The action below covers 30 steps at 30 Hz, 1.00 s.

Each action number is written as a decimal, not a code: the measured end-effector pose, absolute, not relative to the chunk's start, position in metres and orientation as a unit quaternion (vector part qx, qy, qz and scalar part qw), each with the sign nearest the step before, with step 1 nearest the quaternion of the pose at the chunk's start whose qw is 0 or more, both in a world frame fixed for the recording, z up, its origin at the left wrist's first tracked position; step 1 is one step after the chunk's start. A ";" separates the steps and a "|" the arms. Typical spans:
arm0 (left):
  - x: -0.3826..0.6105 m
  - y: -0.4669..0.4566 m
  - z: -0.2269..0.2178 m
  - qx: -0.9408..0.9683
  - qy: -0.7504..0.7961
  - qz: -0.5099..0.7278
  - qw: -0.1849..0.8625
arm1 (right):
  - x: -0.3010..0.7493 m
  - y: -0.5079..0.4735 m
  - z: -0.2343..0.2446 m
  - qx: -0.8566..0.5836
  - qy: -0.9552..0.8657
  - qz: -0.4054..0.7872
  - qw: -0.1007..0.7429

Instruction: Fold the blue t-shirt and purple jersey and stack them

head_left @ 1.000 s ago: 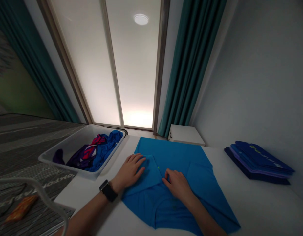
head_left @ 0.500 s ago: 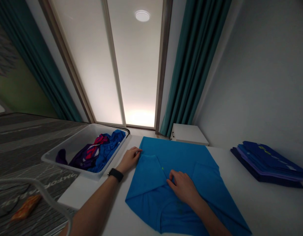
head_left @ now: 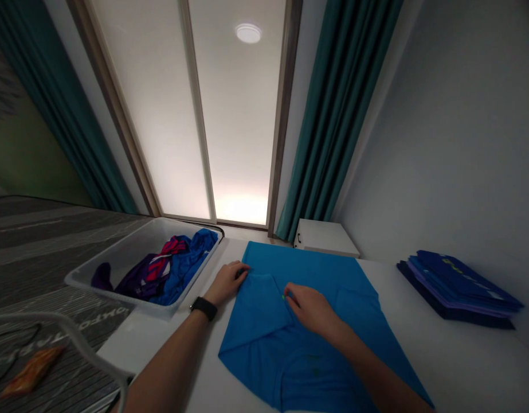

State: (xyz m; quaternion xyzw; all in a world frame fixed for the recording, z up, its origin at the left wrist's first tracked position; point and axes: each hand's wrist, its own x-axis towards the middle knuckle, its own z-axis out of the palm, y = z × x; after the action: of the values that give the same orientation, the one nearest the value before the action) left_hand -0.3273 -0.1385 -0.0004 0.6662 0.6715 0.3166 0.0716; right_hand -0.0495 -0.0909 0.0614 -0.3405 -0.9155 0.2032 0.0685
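A bright blue T-shirt (head_left: 309, 261) lies spread on the white table, its neckline toward me and its sleeves folded inward over the body. At the shirt's left edge, near the upper corner of the folded sleeve (head_left: 262, 295), my left hand (head_left: 228, 282) has its fingers closed on the fabric. A dark watch is on that wrist. Over the middle of the shirt, my right hand (head_left: 309, 307) pinches at the sleeve's inner edge, beside a small green mark (head_left: 283, 297). Its fingertips partly hide the cloth there.
Left of the shirt stands a translucent plastic bin (head_left: 130, 244) with crumpled purple, red and blue clothes (head_left: 173, 267). A stack of folded blue and purple garments (head_left: 459, 289) lies at the right. Beyond the table is a white cabinet (head_left: 326, 236). A pale curved bar (head_left: 75, 335) crosses the lower left.
My right hand has shifted slightly up and left, and its fingers have closed at the green mark. My left hand stays at the shirt's left edge. The view has tilted slightly.
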 end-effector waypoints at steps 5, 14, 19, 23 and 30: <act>-0.329 -0.138 -0.003 0.665 0.675 0.311 0.073 | -0.101 -0.063 0.057 -0.323 -0.929 0.151 0.102; -0.326 -0.138 0.000 0.664 0.678 0.305 0.076 | -0.125 -0.050 0.019 -0.326 -0.932 0.069 0.144; -0.325 -0.138 0.002 0.665 0.683 0.290 0.083 | -0.122 -0.048 0.010 -0.303 -0.931 0.066 0.190; -0.323 -0.139 0.003 0.672 0.679 0.284 0.090 | -0.125 -0.044 0.006 -0.283 -0.922 0.142 0.223; -0.325 -0.138 -0.001 0.662 0.675 0.308 0.103 | -0.129 -0.044 0.002 -0.307 -0.895 0.234 0.223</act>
State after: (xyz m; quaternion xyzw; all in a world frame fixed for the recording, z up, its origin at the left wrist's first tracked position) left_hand -0.3246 -0.1379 -0.0014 0.6620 0.6753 0.3085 0.1033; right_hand -0.1287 -0.0437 0.0024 -0.3068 -0.8954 0.2337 0.2226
